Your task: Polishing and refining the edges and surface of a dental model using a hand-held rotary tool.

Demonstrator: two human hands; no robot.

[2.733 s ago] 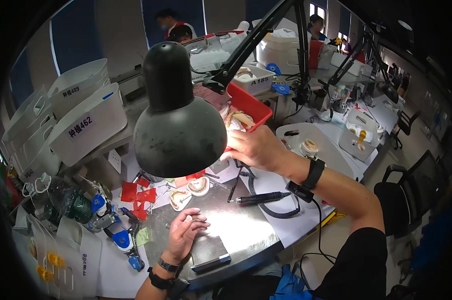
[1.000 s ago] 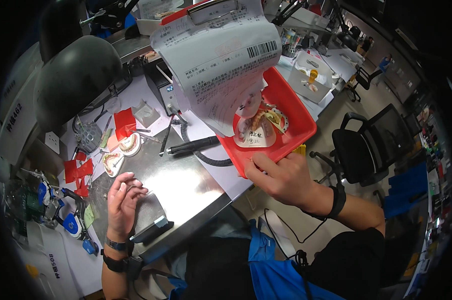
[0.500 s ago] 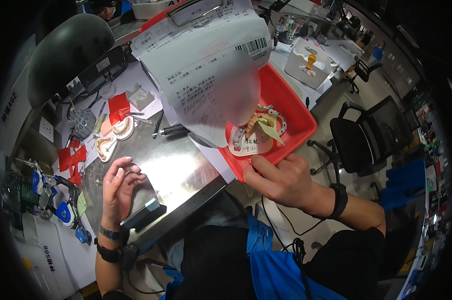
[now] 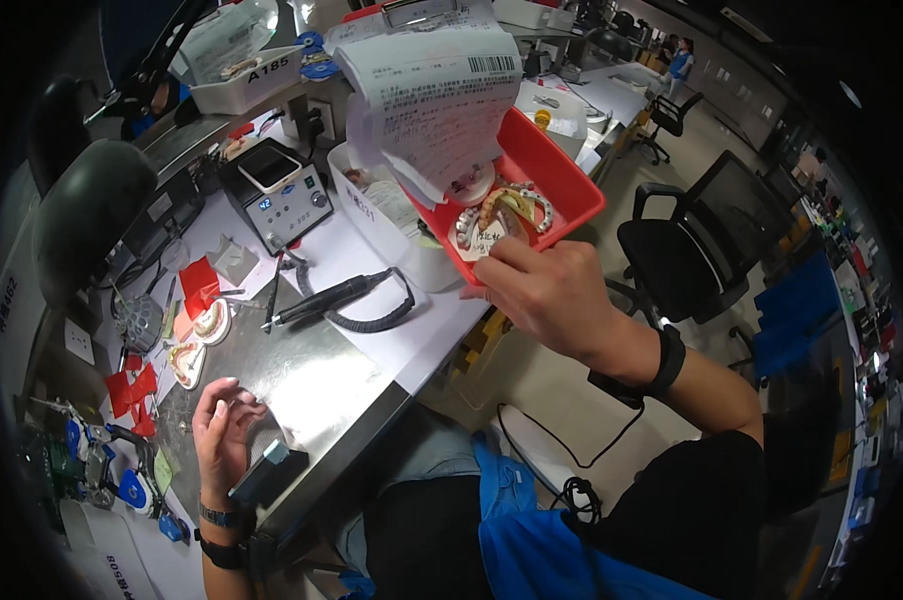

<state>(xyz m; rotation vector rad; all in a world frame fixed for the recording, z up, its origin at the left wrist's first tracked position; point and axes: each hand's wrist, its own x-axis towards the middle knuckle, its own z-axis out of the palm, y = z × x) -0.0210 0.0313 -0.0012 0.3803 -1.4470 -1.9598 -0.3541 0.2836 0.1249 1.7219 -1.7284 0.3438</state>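
Note:
My right hand (image 4: 552, 295) grips the near rim of a red tray (image 4: 572, 190), raised beyond the bench's right edge. Inside the tray lie a pale dental model (image 4: 479, 243) with handwriting on its base and a pinkish dental arch (image 4: 502, 208). Clipped paper sheets (image 4: 442, 105) hang over the tray's far left side and hide part of it. My left hand (image 4: 228, 435) holds nothing; its fingers are loosely curled and apart, by a dark block-shaped bench fitting (image 4: 270, 470). Farther along the bench rest two dental models (image 4: 213, 322) (image 4: 185, 366).
A handpiece (image 4: 342, 297) with a coiled cord lies near a control box (image 4: 277, 195). White bins (image 4: 387, 215) stand behind. Red sheets (image 4: 200, 286) and blue articulators (image 4: 135, 490) crowd the left side. A lamp head (image 4: 97, 220) overhangs there; an office chair (image 4: 687, 235) stands at right.
My right hand and the red tray have moved farther off and up, with the papers. The control box and white bin have come into view. My left hand stays by the bench edge.

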